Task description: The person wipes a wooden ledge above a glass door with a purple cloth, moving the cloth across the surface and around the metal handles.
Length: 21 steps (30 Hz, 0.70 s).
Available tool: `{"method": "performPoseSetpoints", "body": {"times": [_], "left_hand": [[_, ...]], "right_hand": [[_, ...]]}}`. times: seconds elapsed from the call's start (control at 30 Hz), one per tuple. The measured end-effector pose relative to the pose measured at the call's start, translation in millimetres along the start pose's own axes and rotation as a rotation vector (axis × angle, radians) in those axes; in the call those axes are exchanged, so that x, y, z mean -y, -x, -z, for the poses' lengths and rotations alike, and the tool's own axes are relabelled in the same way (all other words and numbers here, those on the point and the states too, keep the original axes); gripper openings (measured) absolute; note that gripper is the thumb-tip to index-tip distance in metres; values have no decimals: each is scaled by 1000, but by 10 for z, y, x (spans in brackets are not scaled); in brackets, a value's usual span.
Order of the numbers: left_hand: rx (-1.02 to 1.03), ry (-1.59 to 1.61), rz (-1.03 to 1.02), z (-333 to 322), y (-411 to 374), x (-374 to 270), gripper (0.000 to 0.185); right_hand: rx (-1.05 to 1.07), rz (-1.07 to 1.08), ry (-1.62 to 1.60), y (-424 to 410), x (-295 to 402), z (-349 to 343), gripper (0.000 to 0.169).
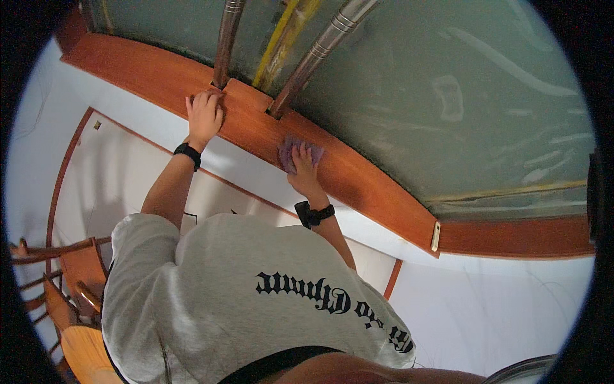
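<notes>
My left hand (205, 119) rests palm down on a reddish-brown wooden window sill (383, 177), fingertips near the foot of a metal pole (227, 48). Nothing is held in it. Farther right along the sill, my right hand (305, 170) presses a purple cloth (288, 152) flat against the wood. The cloth shows around my fingers, and part of it is hidden under them. A black band (188, 156) circles my left wrist. Another black band (322, 215), with a bulkier dark piece, is on my right wrist.
A second metal pole (312, 60) rises from a notch in the sill. Beyond stands a greenish window pane (407, 96) with yellow strips (273, 48). A slim pale object (435, 236) sits at the sill's right corner. Wooden chairs (81, 264) stand at lower left.
</notes>
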<state>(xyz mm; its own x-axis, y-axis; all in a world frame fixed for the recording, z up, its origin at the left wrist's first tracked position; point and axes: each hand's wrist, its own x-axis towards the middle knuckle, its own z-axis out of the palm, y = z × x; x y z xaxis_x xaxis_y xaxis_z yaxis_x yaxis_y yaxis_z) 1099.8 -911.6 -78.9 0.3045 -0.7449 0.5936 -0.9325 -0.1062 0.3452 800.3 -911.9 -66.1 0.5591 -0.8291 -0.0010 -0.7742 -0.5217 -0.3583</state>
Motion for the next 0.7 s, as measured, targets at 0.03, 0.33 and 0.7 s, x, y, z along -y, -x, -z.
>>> {"method": "performPoseSetpoints", "body": {"times": [0.03, 0.33, 0.7], "left_hand": [[-2, -25, -12, -52, 8, 26, 31], [62, -60, -3, -68, -6, 20, 37], [160, -52, -44, -131, -51, 46, 39]], "right_hand": [[-34, 29, 52, -46, -60, -55, 64], [329, -155, 224, -761, -71, 159, 74], [217, -192, 183, -767, 153, 165, 63]]}}
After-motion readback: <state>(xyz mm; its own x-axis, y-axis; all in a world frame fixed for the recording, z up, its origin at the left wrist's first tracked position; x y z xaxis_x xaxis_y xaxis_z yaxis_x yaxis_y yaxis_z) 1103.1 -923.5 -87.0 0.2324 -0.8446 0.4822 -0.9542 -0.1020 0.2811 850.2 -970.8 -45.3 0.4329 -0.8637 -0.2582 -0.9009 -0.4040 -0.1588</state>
